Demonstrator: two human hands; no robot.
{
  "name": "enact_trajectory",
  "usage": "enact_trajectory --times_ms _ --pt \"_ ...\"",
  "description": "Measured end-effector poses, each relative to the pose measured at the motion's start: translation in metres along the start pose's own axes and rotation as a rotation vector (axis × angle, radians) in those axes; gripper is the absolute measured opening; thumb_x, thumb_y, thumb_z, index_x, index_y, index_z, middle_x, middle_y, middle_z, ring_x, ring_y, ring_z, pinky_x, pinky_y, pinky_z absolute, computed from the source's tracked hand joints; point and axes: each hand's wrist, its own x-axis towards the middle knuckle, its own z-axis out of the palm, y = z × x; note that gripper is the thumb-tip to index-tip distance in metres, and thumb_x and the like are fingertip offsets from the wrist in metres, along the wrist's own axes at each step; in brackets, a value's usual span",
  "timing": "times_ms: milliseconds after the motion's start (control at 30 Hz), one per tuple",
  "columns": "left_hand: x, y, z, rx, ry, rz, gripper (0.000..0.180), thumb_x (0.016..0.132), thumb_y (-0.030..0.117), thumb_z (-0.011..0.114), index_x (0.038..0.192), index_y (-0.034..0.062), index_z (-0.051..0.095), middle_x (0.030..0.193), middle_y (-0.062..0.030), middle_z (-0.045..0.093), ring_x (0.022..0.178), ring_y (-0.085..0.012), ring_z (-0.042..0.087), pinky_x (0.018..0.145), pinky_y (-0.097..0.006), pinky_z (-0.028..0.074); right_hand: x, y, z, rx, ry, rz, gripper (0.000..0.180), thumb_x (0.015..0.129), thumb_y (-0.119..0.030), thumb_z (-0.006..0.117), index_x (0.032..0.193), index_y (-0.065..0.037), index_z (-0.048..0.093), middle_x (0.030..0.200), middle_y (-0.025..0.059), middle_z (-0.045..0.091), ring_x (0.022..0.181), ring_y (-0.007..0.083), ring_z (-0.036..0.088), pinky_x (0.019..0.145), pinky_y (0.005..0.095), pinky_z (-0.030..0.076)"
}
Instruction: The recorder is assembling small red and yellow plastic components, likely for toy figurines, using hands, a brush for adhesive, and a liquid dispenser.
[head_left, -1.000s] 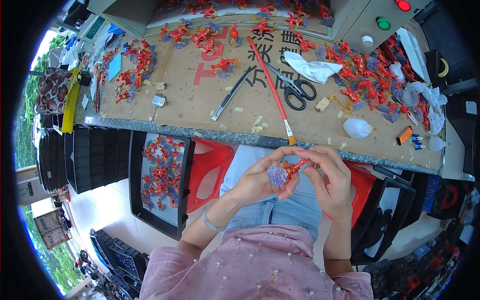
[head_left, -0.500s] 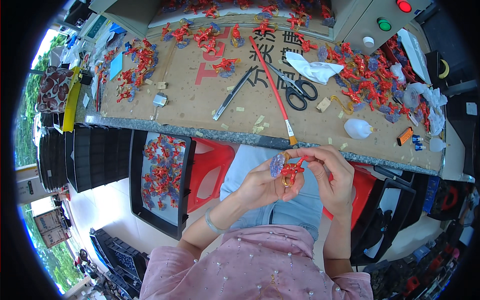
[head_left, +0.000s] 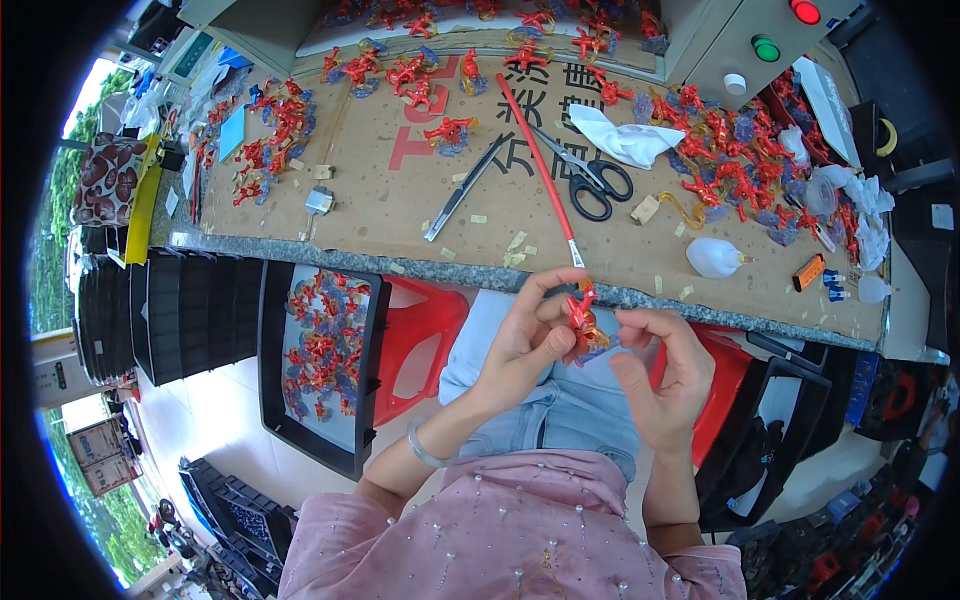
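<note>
At three o'clock from the left hand (head_left: 522, 352), the right hand (head_left: 665, 380) curves loosely, thumb and fingers parted, gripping nothing. The left thumb and fingers pinch a red figurine (head_left: 581, 314), with scissors (head_left: 597, 184) at its twelve o'clock.

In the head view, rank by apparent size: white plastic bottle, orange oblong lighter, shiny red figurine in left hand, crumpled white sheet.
1. White sheet
2. Figurine and white bottle: too alike; left hand partly hides figurine
3. Orange lighter
</note>
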Motion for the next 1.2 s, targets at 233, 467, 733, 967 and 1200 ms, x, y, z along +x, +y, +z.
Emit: enact_trajectory --times_ms 233,467,733,967,1200 --pt "0.001 0.019 0.003 0.544 0.035 0.141 0.051 0.089 0.007 0.064 0.133 0.0037 0.037 0.102 -0.0094 0.063 0.092 -0.0161 0.061 0.082 -0.029 0.048 -0.012 0.015 0.015 0.245 -0.026 0.258 0.044 0.071 -0.007 0.082 0.108 0.002 0.060 0.100 0.0105 0.064 0.086 0.0157 0.064 0.076 0.0272 0.051" --pt "0.002 0.023 0.001 0.316 0.077 -0.033 0.027 0.094 0.014 0.060 0.114 -0.0019 0.052 0.094 -0.0065 0.064 0.089 -0.0118 0.061 0.080 -0.027 0.048 -0.012 0.019 0.018 0.512 -0.075 0.382 0.037 0.075 -0.002 0.078 0.106 0.004 0.060 0.100 0.0102 0.065 0.094 0.0143 0.064 0.080 0.0271 0.051" --pt "0.002 0.022 -0.006 0.210 0.109 -0.122 0.017 0.094 0.015 0.058 0.099 -0.0007 0.060 0.087 -0.0024 0.062 0.077 -0.0060 0.053 0.067 -0.022 0.043 -0.013 0.016 0.026 0.381 -0.062 0.277 0.034 0.073 -0.003 0.080 0.101 0.002 0.061 0.097 0.0087 0.064 0.090 0.0131 0.062 0.079 0.0266 0.050" --pt "0.003 0.016 -0.009 0.060 0.143 -0.141 0.017 0.094 0.015 0.059 0.100 -0.0009 0.061 0.087 -0.0033 0.063 0.078 -0.0071 0.053 0.069 -0.022 0.043 -0.016 0.015 0.032 0.382 -0.021 0.274 0.040 0.072 -0.007 0.082 0.103 0.004 0.059 0.102 0.0096 0.061 0.091 0.0154 0.061 0.083 0.0279 0.049" --pt "-0.002 0.013 0.007 -0.185 0.136 -0.169 0.040 0.093 0.014 0.059 0.128 -0.0021 0.045 0.112 -0.0094 0.059 0.103 -0.0145 0.058 0.091 -0.029 0.046 -0.016 0.014 0.042 -0.015 0.210 -0.002 0.038 0.067 -0.007 0.085 0.096 0.002 0.062 0.088 0.0115 0.063 0.077 0.0188 0.062 0.066 0.0287 0.051"
